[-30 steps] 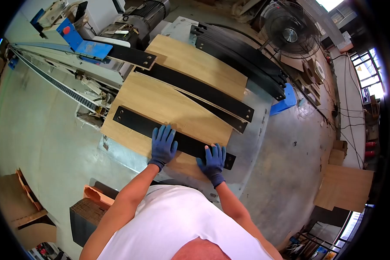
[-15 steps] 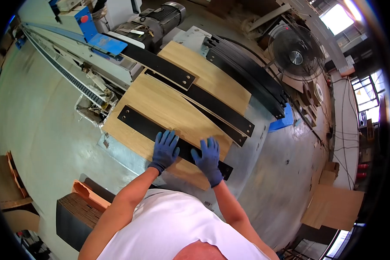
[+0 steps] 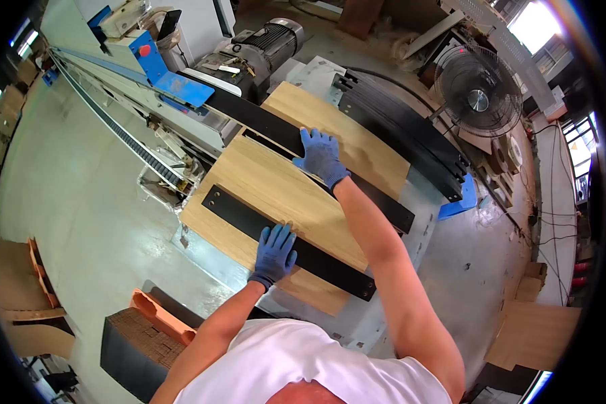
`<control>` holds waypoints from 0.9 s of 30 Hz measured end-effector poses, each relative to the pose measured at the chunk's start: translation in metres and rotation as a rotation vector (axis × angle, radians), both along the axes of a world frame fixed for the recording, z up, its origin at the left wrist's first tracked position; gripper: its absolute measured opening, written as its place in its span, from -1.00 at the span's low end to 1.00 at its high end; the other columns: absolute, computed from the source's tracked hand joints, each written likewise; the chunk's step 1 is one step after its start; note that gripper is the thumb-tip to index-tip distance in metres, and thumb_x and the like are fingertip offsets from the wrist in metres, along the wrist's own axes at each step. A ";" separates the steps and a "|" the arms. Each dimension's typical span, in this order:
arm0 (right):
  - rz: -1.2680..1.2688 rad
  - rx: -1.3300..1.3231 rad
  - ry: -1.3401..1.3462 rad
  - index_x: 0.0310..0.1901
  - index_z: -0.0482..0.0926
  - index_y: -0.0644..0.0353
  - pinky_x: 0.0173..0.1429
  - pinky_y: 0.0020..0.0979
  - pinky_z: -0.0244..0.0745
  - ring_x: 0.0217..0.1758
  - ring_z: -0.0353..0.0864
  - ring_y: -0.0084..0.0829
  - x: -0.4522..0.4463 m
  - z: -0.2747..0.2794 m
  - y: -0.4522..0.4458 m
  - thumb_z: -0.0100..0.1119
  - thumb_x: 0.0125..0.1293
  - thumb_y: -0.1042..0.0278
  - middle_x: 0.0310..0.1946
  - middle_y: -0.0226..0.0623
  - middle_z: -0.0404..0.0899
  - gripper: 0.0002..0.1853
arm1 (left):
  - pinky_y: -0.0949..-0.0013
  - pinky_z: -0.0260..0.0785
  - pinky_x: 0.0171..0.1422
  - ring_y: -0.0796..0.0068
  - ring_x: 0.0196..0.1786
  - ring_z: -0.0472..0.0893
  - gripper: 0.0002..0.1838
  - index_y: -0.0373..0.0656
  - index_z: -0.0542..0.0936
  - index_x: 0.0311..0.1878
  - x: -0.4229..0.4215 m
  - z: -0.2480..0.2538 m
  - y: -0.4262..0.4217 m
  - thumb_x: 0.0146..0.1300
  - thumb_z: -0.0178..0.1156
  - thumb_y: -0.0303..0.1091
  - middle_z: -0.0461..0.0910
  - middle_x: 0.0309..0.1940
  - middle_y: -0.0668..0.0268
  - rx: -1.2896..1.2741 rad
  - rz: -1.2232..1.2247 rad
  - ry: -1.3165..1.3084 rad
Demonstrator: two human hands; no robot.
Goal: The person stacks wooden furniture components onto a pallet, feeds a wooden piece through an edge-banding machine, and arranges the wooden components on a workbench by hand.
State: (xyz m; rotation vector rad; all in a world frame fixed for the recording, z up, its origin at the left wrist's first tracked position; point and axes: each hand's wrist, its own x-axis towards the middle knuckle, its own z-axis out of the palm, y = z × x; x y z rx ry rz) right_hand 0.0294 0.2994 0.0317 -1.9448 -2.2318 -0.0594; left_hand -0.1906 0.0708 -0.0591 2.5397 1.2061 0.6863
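Note:
My left hand (image 3: 275, 254), in a blue glove, lies with outstretched fingers on the near black strip (image 3: 326, 266). That strip has holes at both ends and rests across a light wood-grain board (image 3: 249, 168). Farther forward, my right hand (image 3: 322, 159), also gloved, has its fingers spread over the end of another black strip (image 3: 252, 116), which extends from the machine at the left. The glove hides that strip's end. A third black strip (image 3: 387, 205) runs out from beneath my right wrist toward the lower right.
Several black strips (image 3: 397, 138) are stacked at the table's far right, above a blue support (image 3: 459, 198). Behind them stands a fan (image 3: 478, 99). A machine with a blue bracket (image 3: 185, 89) and a motor (image 3: 276, 47) is at upper left. An orange piece (image 3: 158, 315) lies lower left.
My right hand has left the near black strip and moved forward to the end of the strip at the machine. My left hand stays on the near strip. The whole view has shifted slightly.

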 end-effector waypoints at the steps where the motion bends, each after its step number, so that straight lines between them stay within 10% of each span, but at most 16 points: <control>1: -0.003 -0.054 0.000 0.46 0.42 0.13 0.23 -0.05 0.42 0.20 0.54 -0.08 -0.001 -0.001 0.001 0.56 0.02 -0.19 0.15 -0.05 0.54 0.00 | -0.32 0.07 0.58 -0.11 0.51 0.33 -0.45 -0.20 0.55 0.31 0.000 0.001 0.001 0.28 0.26 -0.18 0.39 0.47 0.01 -0.001 0.002 -0.006; 8: 0.002 0.024 0.073 0.43 0.44 0.14 0.16 -0.07 0.45 0.10 0.56 -0.09 0.026 0.026 -0.116 0.56 0.03 -0.09 0.09 -0.05 0.54 -0.06 | -0.15 0.30 0.50 -0.07 0.32 0.58 -0.47 -0.34 0.53 0.34 0.023 -0.002 0.007 0.36 0.30 -0.31 0.56 0.31 -0.08 -0.018 0.278 -0.383; 12: -0.064 0.073 0.232 0.42 0.44 0.16 0.21 -0.03 0.43 0.10 0.52 -0.03 0.040 0.034 -0.251 0.63 -0.06 -0.02 0.12 0.01 0.50 -0.02 | 0.06 0.51 0.36 0.21 0.24 0.65 -0.50 -0.22 0.53 0.39 0.042 0.075 0.057 0.55 0.16 -0.10 0.60 0.25 0.03 -1.294 0.443 -1.578; 15: -0.150 0.005 0.326 0.41 0.44 0.14 0.27 0.02 0.42 0.16 0.50 0.00 0.039 0.049 -0.336 0.67 -0.09 0.03 0.12 0.00 0.49 -0.01 | -0.07 0.45 0.42 0.13 0.26 0.61 -0.35 -0.14 0.55 0.33 0.043 0.096 0.088 0.58 -0.02 0.26 0.64 0.18 0.09 -1.526 0.153 -1.621; 21: -0.410 0.150 0.884 0.48 0.41 0.17 0.37 -0.06 0.47 0.29 0.52 0.04 0.039 0.063 -0.432 0.67 -0.03 0.34 0.26 0.02 0.48 -0.03 | 0.07 0.42 0.39 0.27 0.15 0.61 -0.46 -0.16 0.50 0.27 0.036 0.069 0.063 0.54 0.17 0.12 0.61 0.09 0.29 -1.459 -0.128 -1.608; 27: -0.641 0.000 1.315 0.34 0.52 0.23 0.09 -0.33 0.66 -0.01 0.74 -0.29 0.038 0.057 -0.462 0.66 0.00 0.43 0.02 -0.12 0.69 -0.20 | 0.28 0.41 0.28 0.50 0.07 0.62 -0.59 0.08 0.68 0.11 0.033 0.109 0.031 0.30 0.45 0.03 0.73 0.01 0.53 -1.495 -0.221 -1.820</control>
